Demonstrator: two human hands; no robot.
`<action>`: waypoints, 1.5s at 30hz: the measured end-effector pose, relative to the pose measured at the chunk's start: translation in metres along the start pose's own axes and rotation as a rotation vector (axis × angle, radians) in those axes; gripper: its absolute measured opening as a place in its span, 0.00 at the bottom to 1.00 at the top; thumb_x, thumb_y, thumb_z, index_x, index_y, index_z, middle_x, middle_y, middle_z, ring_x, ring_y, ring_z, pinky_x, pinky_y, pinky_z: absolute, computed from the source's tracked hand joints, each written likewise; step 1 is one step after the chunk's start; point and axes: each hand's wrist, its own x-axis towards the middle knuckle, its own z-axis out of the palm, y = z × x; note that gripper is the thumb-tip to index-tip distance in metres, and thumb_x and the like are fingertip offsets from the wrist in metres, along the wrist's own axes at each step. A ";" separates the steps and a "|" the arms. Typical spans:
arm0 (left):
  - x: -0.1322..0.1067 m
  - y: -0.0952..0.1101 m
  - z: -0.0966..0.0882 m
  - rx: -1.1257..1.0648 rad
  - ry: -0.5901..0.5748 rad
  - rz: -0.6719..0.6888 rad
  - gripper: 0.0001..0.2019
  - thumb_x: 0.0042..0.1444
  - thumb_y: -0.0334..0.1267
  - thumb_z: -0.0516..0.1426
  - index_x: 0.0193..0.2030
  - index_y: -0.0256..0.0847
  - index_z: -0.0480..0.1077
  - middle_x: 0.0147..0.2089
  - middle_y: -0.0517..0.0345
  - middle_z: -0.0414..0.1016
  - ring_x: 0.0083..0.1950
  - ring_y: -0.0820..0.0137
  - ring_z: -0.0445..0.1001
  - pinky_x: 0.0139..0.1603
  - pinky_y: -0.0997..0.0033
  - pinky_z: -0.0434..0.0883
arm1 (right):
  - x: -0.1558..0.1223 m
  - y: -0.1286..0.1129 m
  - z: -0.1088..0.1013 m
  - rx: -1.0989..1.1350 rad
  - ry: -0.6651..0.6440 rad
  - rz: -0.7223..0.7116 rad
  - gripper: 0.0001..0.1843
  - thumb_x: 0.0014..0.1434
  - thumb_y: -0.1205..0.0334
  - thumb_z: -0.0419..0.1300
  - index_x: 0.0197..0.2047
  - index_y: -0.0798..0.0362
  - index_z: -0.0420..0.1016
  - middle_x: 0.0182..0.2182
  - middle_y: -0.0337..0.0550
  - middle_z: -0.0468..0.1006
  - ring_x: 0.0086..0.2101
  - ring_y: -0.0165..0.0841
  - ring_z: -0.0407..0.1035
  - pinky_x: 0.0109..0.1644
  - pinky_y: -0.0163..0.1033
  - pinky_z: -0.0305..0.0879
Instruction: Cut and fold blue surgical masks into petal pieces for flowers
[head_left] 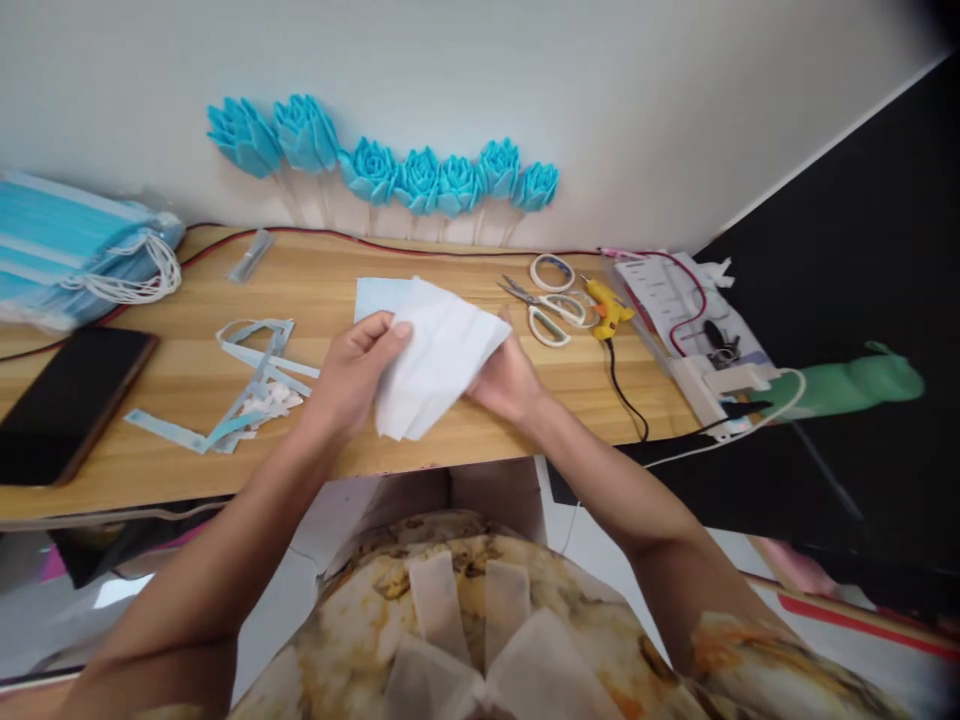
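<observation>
Both hands hold a white sheet of mask fabric (439,355) over the wooden table (315,280). My left hand (352,370) grips its left edge, thumb on top. My right hand (508,380) holds the right side from below, its fingers mostly hidden by the sheet. A pale blue sheet (373,293) lies flat just behind the white one. Cut blue mask strips and white ear loops (251,385) lie left of my left hand.
Several blue fabric roses (420,178) lean on the wall. A stack of blue masks (71,255) sits far left, a dark phone (67,395) in front of it. Scissors (544,308), a tape ring (552,271), a yellow glue gun (607,308) and a power strip (716,385) lie right.
</observation>
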 end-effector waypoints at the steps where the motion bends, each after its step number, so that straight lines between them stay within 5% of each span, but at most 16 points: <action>1: 0.000 -0.006 -0.004 0.008 0.084 0.000 0.18 0.54 0.52 0.66 0.30 0.40 0.67 0.27 0.64 0.66 0.26 0.76 0.60 0.27 0.77 0.59 | -0.010 0.001 -0.003 0.135 0.008 0.070 0.43 0.63 0.24 0.42 0.51 0.51 0.78 0.39 0.50 0.84 0.43 0.42 0.78 0.46 0.47 0.74; 3: -0.003 -0.015 -0.006 0.034 0.181 0.031 0.18 0.54 0.52 0.64 0.30 0.41 0.66 0.26 0.65 0.65 0.25 0.76 0.59 0.27 0.77 0.58 | -0.027 0.005 -0.005 0.309 0.030 0.155 0.46 0.57 0.19 0.43 0.46 0.52 0.79 0.37 0.52 0.84 0.41 0.42 0.78 0.43 0.45 0.74; 5: -0.008 -0.021 -0.002 0.111 0.199 0.081 0.17 0.55 0.52 0.63 0.30 0.41 0.66 0.26 0.65 0.65 0.26 0.76 0.59 0.27 0.76 0.57 | -0.037 0.009 0.000 0.362 0.085 0.156 0.40 0.52 0.21 0.55 0.42 0.52 0.80 0.36 0.49 0.84 0.38 0.40 0.78 0.43 0.43 0.73; 9: -0.030 -0.023 0.001 0.503 0.012 0.183 0.17 0.62 0.51 0.58 0.29 0.40 0.69 0.25 0.61 0.69 0.28 0.72 0.66 0.30 0.73 0.63 | -0.052 0.015 0.007 0.216 0.262 0.079 0.24 0.47 0.39 0.72 0.35 0.51 0.83 0.33 0.40 0.84 0.33 0.34 0.74 0.43 0.39 0.71; 12: -0.054 -0.026 -0.022 0.855 -0.042 0.372 0.16 0.67 0.47 0.53 0.40 0.39 0.76 0.44 0.48 0.82 0.48 0.60 0.79 0.53 0.62 0.72 | -0.066 0.021 0.003 0.131 0.355 0.055 0.20 0.48 0.41 0.72 0.33 0.50 0.84 0.30 0.38 0.83 0.30 0.32 0.71 0.37 0.38 0.69; 15: -0.084 -0.035 -0.066 1.142 0.157 0.417 0.20 0.67 0.45 0.52 0.57 0.37 0.75 0.63 0.39 0.76 0.66 0.52 0.72 0.69 0.49 0.65 | -0.078 0.033 -0.007 0.051 0.424 0.053 0.17 0.51 0.44 0.72 0.34 0.49 0.85 0.31 0.38 0.84 0.30 0.33 0.71 0.38 0.39 0.68; 18: -0.117 -0.046 -0.110 1.355 0.413 0.292 0.27 0.67 0.46 0.53 0.69 0.35 0.66 0.71 0.33 0.66 0.74 0.45 0.63 0.73 0.40 0.59 | -0.085 0.047 -0.013 0.061 0.452 0.055 0.16 0.52 0.44 0.71 0.35 0.48 0.85 0.33 0.40 0.84 0.32 0.36 0.73 0.41 0.41 0.70; 21: -0.141 -0.054 -0.131 1.450 0.549 0.203 0.30 0.68 0.47 0.52 0.73 0.36 0.61 0.74 0.32 0.61 0.77 0.42 0.57 0.74 0.36 0.55 | -0.086 0.055 -0.015 0.073 0.454 0.049 0.17 0.54 0.43 0.70 0.37 0.48 0.84 0.34 0.42 0.84 0.34 0.37 0.74 0.43 0.43 0.70; 25: -0.143 -0.056 -0.125 1.515 0.464 0.162 0.28 0.69 0.49 0.49 0.71 0.36 0.63 0.74 0.33 0.62 0.76 0.41 0.57 0.75 0.36 0.53 | -0.084 0.055 -0.014 0.014 0.443 0.036 0.19 0.57 0.41 0.67 0.32 0.49 0.81 0.28 0.39 0.79 0.30 0.34 0.68 0.38 0.40 0.66; 31: -0.108 -0.045 -0.122 1.529 0.412 0.131 0.30 0.69 0.50 0.48 0.69 0.32 0.66 0.75 0.29 0.59 0.77 0.39 0.56 0.74 0.35 0.53 | -0.090 0.052 -0.012 -0.085 0.423 0.011 0.21 0.58 0.40 0.66 0.27 0.50 0.77 0.24 0.37 0.71 0.27 0.31 0.61 0.33 0.37 0.59; 34: -0.112 -0.028 -0.110 1.475 0.464 0.269 0.31 0.67 0.48 0.54 0.72 0.34 0.63 0.78 0.31 0.52 0.79 0.41 0.51 0.75 0.36 0.53 | -0.091 0.049 -0.010 -0.102 0.422 0.012 0.23 0.57 0.39 0.65 0.25 0.50 0.75 0.23 0.36 0.69 0.26 0.30 0.59 0.31 0.36 0.58; 36: -0.126 -0.019 -0.091 1.346 0.394 0.463 0.28 0.63 0.44 0.59 0.69 0.37 0.67 0.75 0.34 0.60 0.77 0.46 0.58 0.75 0.42 0.58 | -0.091 0.046 -0.009 -0.096 0.419 0.011 0.25 0.57 0.38 0.65 0.24 0.51 0.72 0.22 0.36 0.67 0.26 0.30 0.58 0.31 0.36 0.57; 38: -0.140 -0.021 -0.068 1.104 0.075 0.471 0.21 0.64 0.39 0.59 0.63 0.48 0.72 0.61 0.47 0.79 0.64 0.56 0.76 0.66 0.55 0.71 | -0.090 0.042 -0.008 -0.086 0.399 0.016 0.26 0.56 0.37 0.64 0.23 0.51 0.71 0.22 0.36 0.65 0.26 0.29 0.56 0.31 0.36 0.55; 40: -0.147 -0.042 -0.050 0.843 -0.391 0.225 0.16 0.66 0.41 0.57 0.59 0.50 0.76 0.54 0.54 0.84 0.55 0.61 0.82 0.59 0.62 0.75 | -0.090 0.039 -0.007 -0.078 0.364 0.025 0.28 0.56 0.35 0.63 0.23 0.51 0.69 0.22 0.36 0.63 0.26 0.29 0.55 0.31 0.35 0.54; 42: -0.140 -0.079 -0.038 0.645 -0.655 -0.134 0.17 0.70 0.45 0.52 0.58 0.49 0.77 0.55 0.55 0.83 0.55 0.62 0.82 0.57 0.63 0.76 | -0.089 0.037 -0.007 -0.077 0.337 0.031 0.30 0.56 0.33 0.62 0.22 0.52 0.66 0.22 0.36 0.60 0.26 0.29 0.54 0.30 0.35 0.52; 45: -0.110 -0.138 -0.026 0.611 -0.434 -0.260 0.20 0.67 0.52 0.55 0.52 0.42 0.80 0.54 0.48 0.83 0.56 0.55 0.80 0.61 0.54 0.74 | -0.089 0.036 -0.008 -0.074 0.303 0.041 0.33 0.55 0.29 0.60 0.22 0.52 0.62 0.22 0.35 0.56 0.26 0.27 0.51 0.30 0.35 0.49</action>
